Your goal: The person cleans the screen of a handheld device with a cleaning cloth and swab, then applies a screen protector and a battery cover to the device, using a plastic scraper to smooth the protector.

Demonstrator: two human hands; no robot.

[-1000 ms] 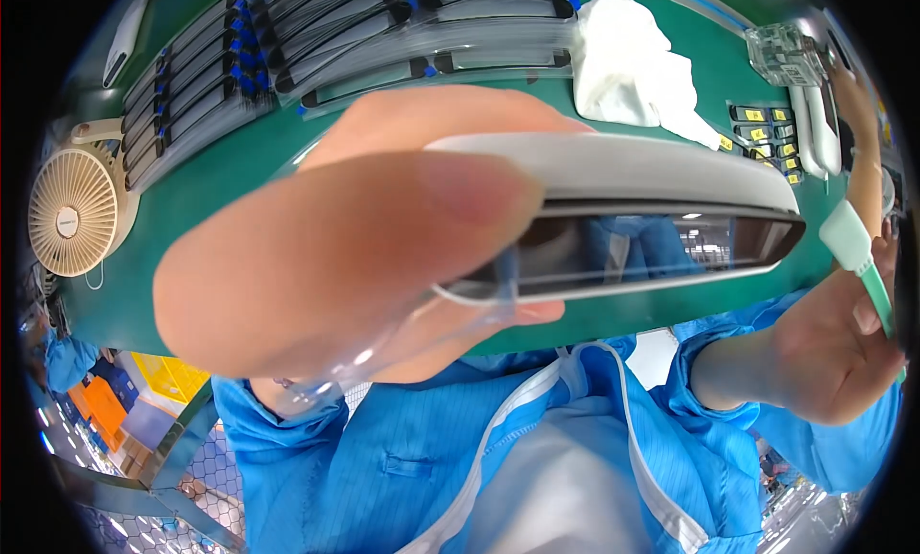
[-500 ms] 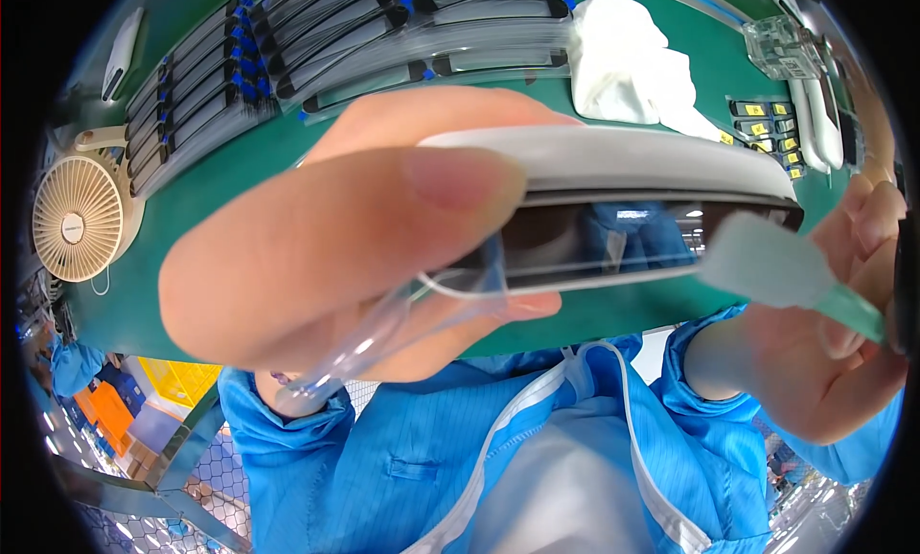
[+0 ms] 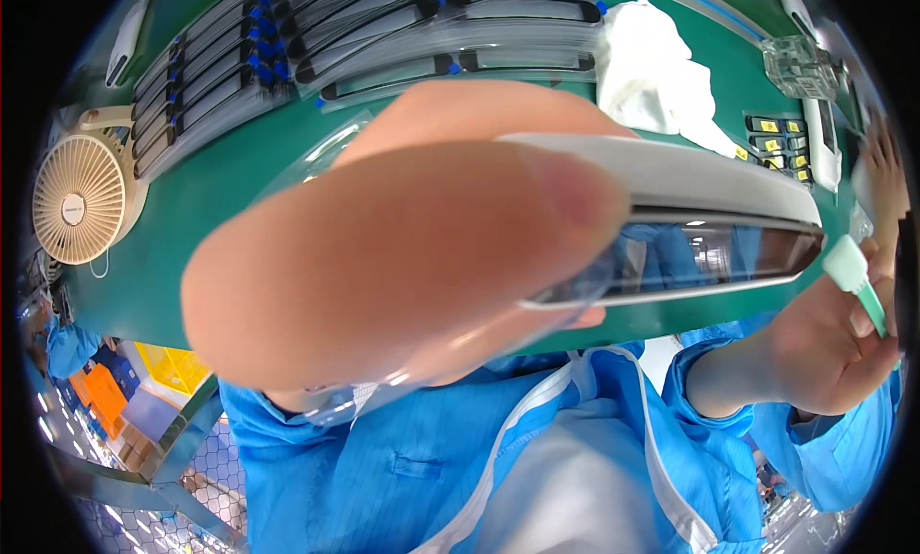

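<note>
- The device [image 3: 719, 252], smooth whitish shell around a glossy dark panel, juts rightward from the left hand [image 3: 407, 262] gripping it, above the green counter [image 3: 220, 209].
- The right hand [image 3: 815, 362] holds a green-handled, pale-headed tool [image 3: 849, 269].

The device [image 3: 724, 185] in the left hand [image 3: 412, 257] pairs a smooth white casing [image 3: 767, 196] with a glossy, reflective dark panel [image 3: 714, 257]; shiny clear plastic film [image 3: 359, 405] shows by that hand. Beyond it, matt white cloth [image 3: 652, 70] lies on the smooth green surface [image 3: 211, 238].
</note>
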